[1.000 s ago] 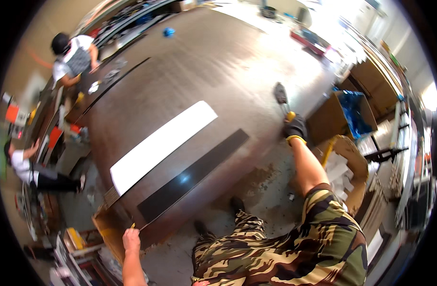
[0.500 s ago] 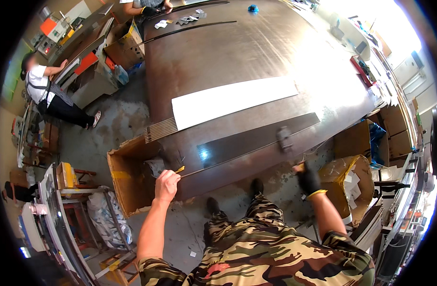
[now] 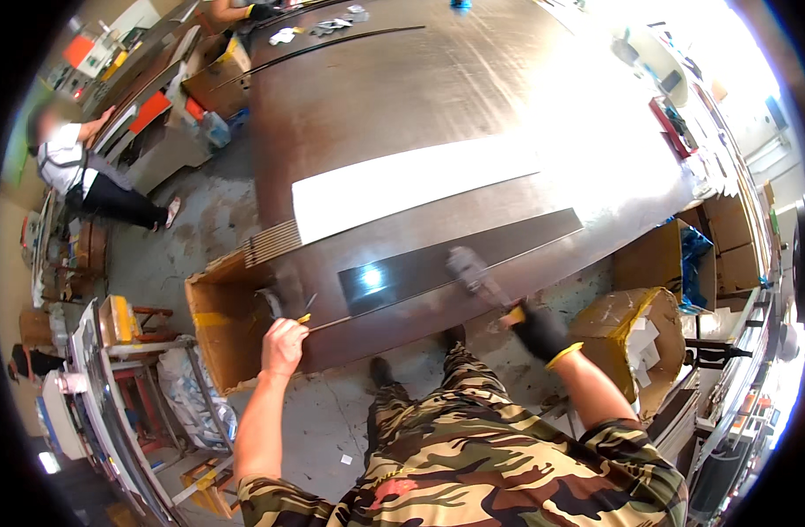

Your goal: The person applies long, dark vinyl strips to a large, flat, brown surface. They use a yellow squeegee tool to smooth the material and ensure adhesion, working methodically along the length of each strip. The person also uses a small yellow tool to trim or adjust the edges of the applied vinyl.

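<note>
My left hand (image 3: 284, 347), bare, is closed at the table's near left corner. It pinches the end of a thin strip (image 3: 330, 325) that runs along the near edge of a long, dark, glossy panel (image 3: 411, 272). A small yellow piece (image 3: 304, 319) shows by its fingertips; its kind is unclear. In a black glove with a yellow cuff, my right hand (image 3: 541, 334) grips a hammer (image 3: 475, 270), blurred by motion. The hammer's head is over the panel's near edge, around its middle; whether it touches is unclear.
A white panel (image 3: 394, 189) lies behind the dark one on the big brown table (image 3: 350, 97), beside stacked strips (image 3: 272, 243). Cardboard boxes stand at the left corner (image 3: 211, 303) and right (image 3: 596, 321). One person (image 3: 82, 167) stands far left; another's gloved hand (image 3: 264, 11) is at the far edge.
My right hand and the hammer have moved left along the panel's near edge. The left hand keeps its grip on the strip; the whole view has shifted slightly.
</note>
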The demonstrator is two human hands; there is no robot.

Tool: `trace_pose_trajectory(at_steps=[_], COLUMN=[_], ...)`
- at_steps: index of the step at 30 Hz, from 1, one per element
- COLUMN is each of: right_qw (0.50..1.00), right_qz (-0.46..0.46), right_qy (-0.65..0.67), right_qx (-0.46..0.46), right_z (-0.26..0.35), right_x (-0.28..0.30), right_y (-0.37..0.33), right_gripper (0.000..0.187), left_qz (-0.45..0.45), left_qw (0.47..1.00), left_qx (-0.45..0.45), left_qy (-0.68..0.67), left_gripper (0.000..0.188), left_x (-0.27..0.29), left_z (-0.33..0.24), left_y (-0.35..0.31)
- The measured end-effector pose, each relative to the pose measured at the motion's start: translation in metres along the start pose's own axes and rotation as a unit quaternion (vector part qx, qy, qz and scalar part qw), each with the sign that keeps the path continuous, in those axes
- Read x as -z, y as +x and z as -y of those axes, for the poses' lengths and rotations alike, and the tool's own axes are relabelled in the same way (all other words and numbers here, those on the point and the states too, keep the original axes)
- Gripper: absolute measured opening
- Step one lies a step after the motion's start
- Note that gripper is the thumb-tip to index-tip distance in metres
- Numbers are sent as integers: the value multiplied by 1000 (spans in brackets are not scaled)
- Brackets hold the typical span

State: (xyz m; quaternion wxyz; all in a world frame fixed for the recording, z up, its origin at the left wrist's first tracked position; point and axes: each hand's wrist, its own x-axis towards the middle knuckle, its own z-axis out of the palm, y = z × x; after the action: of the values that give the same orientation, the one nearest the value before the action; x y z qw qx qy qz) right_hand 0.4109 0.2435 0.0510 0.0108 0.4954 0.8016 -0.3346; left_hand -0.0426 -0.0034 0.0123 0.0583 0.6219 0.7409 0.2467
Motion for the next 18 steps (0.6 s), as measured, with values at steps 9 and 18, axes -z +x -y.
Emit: trace_pose_trajectory(at_steps=[9,18], right_qw=[933,997], right_qz=[-195,-31], right_qy=[182,54], right_qx=[-244,40], right_z=[-221,46], right_x=[152,-29], right_y=[58,-15], right_gripper=[32,42], left_qz=[24,18], left_qw=[1000,997], left_qx=[19,44], left_qy=[-7,-56], left_gripper=[8,4], left_x=[-2,-7], left_z=[-4,6], left_y=[9,12])
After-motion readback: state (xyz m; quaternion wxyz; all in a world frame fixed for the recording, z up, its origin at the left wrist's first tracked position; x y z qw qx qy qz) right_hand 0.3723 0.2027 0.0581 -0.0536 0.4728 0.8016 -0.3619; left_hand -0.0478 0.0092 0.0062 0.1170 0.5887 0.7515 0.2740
